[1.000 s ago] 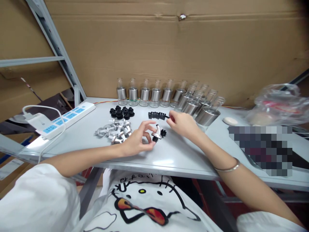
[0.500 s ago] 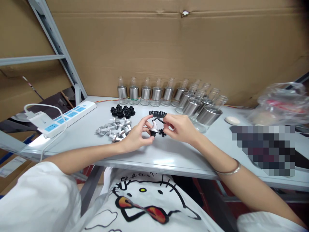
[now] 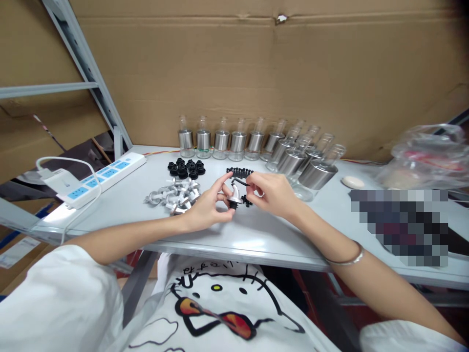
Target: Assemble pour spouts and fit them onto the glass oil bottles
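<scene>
- Left hand (image 3: 207, 209) grips a curved, silver, metallic-looking spout (image 3: 235, 197) with a black base.
- Right hand (image 3: 274, 193) pinches a thin black piece (image 3: 241, 182) at the spout's tip.

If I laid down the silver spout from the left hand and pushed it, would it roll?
The spout would probably roll in a curve, being round in the middle but bent on top. It looks like metal, so it's likely stiff. Its shiny surface might be a bit slippery.

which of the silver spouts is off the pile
The silver spout in the left hand, with a black base under it; the other spouts lie heaped together.
</scene>
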The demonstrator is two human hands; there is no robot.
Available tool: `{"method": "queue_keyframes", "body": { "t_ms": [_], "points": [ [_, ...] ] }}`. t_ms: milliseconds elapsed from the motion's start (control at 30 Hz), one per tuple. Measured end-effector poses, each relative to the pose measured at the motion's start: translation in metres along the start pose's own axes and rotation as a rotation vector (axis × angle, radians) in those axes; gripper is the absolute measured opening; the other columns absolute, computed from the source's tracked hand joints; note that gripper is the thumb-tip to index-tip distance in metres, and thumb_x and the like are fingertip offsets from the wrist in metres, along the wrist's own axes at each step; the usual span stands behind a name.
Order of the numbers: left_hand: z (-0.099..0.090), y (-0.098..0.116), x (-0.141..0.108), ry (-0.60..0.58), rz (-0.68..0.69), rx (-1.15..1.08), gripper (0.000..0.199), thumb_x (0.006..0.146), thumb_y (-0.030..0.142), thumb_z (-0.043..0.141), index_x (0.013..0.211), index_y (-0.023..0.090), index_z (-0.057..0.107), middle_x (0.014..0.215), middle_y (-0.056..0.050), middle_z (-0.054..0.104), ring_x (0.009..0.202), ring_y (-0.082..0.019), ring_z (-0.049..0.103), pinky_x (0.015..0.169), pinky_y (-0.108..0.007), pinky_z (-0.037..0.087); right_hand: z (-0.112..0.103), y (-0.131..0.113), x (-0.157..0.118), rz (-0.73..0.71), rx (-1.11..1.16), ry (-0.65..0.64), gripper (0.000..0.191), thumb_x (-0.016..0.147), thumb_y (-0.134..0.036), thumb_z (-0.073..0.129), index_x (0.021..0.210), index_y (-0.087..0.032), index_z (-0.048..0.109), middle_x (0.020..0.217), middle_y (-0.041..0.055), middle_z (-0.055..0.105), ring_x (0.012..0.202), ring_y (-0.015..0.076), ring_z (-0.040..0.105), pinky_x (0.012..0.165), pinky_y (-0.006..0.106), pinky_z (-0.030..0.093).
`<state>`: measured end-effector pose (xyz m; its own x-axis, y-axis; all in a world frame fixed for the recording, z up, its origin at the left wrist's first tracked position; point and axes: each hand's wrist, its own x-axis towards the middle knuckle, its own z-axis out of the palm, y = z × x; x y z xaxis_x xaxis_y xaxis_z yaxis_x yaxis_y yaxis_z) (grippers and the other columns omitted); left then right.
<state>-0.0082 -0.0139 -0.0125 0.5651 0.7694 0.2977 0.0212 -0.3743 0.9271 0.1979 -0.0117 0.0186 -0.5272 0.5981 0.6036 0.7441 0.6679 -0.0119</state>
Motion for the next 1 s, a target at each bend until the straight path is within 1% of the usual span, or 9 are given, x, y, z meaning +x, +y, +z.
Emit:
{"method": "queue_keyframes", "body": {
  "t_ms": [133,233,367,633,767,833,867,933,1000],
  "points": [
    [0.0002,0.0000,0.0001,0.016,-0.004,0.002,0.082,0.071,0.015,0.065,0.143,0.027,0.026,0.096,0.000,0.044,0.075,-0.006,0.053,0.079,-0.022,0.045,-0.0002,-0.0008,-0.0002,-0.062,-0.018,-0.036,0.013,0.080,-0.018,0.040,0.075,-0.018,0.052,0.061,0.0001,0.056,0.051,0.0120,0.045,0.054,0.023,0.028],
    [0.0004,0.0017,-0.0002,0.012,-0.004,0.018,0.076,0.071,0.016,0.064,0.139,0.024,0.032,0.096,0.000,0.045,0.080,-0.007,0.054,0.081,-0.023,0.046,-0.0009,-0.0010,-0.0002,-0.096,-0.024,-0.024,0.014,0.080,-0.017,0.040,0.075,-0.018,0.052,0.063,0.0005,0.057,0.051,0.0119,0.046,0.054,0.024,0.027],
    [0.0011,0.0048,-0.0006,0.011,0.010,0.032,0.068,0.071,0.015,0.063,0.134,0.022,0.038,0.095,0.000,0.047,0.081,-0.008,0.054,0.081,-0.023,0.046,-0.0012,-0.0009,-0.0005,-0.103,-0.022,-0.029,0.012,0.079,-0.017,0.041,0.074,-0.019,0.052,0.062,0.0002,0.057,0.051,0.0120,0.046,0.053,0.024,0.026],
    [0.0008,0.0019,-0.0012,0.016,-0.001,0.026,0.067,0.073,0.016,0.063,0.135,0.021,0.036,0.097,-0.001,0.046,0.079,-0.007,0.055,0.079,-0.022,0.046,0.0014,-0.0004,-0.0012,-0.116,0.000,-0.013,0.011,0.079,-0.018,0.042,0.073,-0.018,0.051,0.060,-0.0006,0.057,0.050,0.0116,0.048,0.053,0.024,0.026],
    [0.0006,0.0003,-0.0008,0.023,0.004,0.003,0.066,0.072,0.015,0.065,0.132,0.022,0.039,0.097,-0.001,0.048,0.080,-0.008,0.056,0.079,-0.022,0.047,0.0009,0.0000,-0.0006,-0.150,0.021,0.017,0.012,0.081,-0.018,0.041,0.072,-0.018,0.050,0.058,-0.0012,0.056,0.049,0.0110,0.047,0.052,0.023,0.027],
    [0.0006,0.0000,-0.0008,0.027,0.017,0.000,0.064,0.072,0.014,0.065,0.131,0.022,0.041,0.097,-0.001,0.049,0.081,-0.008,0.057,0.081,-0.023,0.047,0.0005,0.0004,-0.0005,-0.146,0.039,0.032,0.016,0.086,-0.023,0.042,0.073,-0.018,0.050,0.058,-0.0013,0.056,0.048,0.0108,0.046,0.052,0.023,0.027],
    [0.0006,-0.0001,-0.0008,0.029,0.021,0.001,0.063,0.072,0.014,0.064,0.130,0.022,0.042,0.098,-0.001,0.049,0.082,-0.008,0.058,0.081,-0.024,0.047,0.0002,0.0007,-0.0005,-0.135,0.046,0.028,0.020,0.089,-0.028,0.043,0.073,-0.018,0.051,0.058,-0.0011,0.056,0.048,0.0109,0.046,0.052,0.023,0.027],
    [0.0007,-0.0005,-0.0009,0.029,0.025,0.002,0.063,0.072,0.013,0.064,0.130,0.022,0.042,0.099,-0.001,0.049,0.083,-0.009,0.059,0.082,-0.024,0.048,-0.0003,0.0012,-0.0006,-0.101,0.055,-0.014,0.032,0.091,-0.044,0.044,0.074,-0.017,0.051,0.058,-0.0003,0.057,0.048,0.0114,0.046,0.052,0.023,0.027],
    [0.0007,-0.0014,-0.0010,0.029,0.025,0.003,0.063,0.071,0.013,0.064,0.130,0.022,0.042,0.100,-0.001,0.049,0.084,-0.009,0.058,0.082,-0.024,0.048,-0.0007,0.0014,-0.0004,-0.066,0.059,-0.091,0.044,0.090,-0.058,0.042,0.075,-0.017,0.051,0.059,0.0007,0.058,0.048,0.0123,0.047,0.051,0.023,0.026]
  ]
}}
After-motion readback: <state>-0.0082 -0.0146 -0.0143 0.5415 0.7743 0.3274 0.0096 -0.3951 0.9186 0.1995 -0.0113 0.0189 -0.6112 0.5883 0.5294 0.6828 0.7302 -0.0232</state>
